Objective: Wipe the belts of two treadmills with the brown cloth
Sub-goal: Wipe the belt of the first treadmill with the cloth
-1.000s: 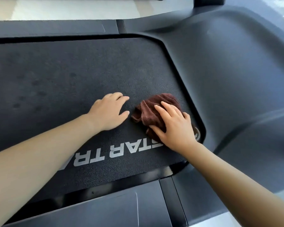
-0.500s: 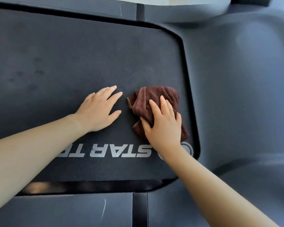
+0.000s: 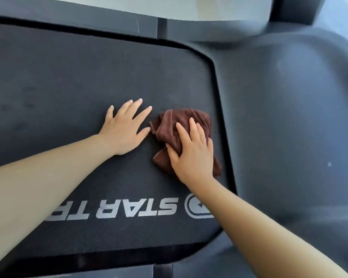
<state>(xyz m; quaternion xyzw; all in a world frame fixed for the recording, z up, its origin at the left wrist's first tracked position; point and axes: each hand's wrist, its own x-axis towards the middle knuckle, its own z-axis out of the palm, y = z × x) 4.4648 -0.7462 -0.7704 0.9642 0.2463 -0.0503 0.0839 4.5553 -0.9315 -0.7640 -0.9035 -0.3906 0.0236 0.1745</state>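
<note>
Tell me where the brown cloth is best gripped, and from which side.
Probably its raised far folds, from above: the brown cloth lies crumpled on the belt, and the right hand presses flat on its near half.

Right hand [image 3: 193,155] pressing the brown cloth [image 3: 189,119] slides further up the belt [image 3: 68,77], away from the printed logo [image 3: 129,209]. Logo's round badge, covered before, now shows fully. Left hand [image 3: 125,129] shifts up too, fingers spread wider.
</note>
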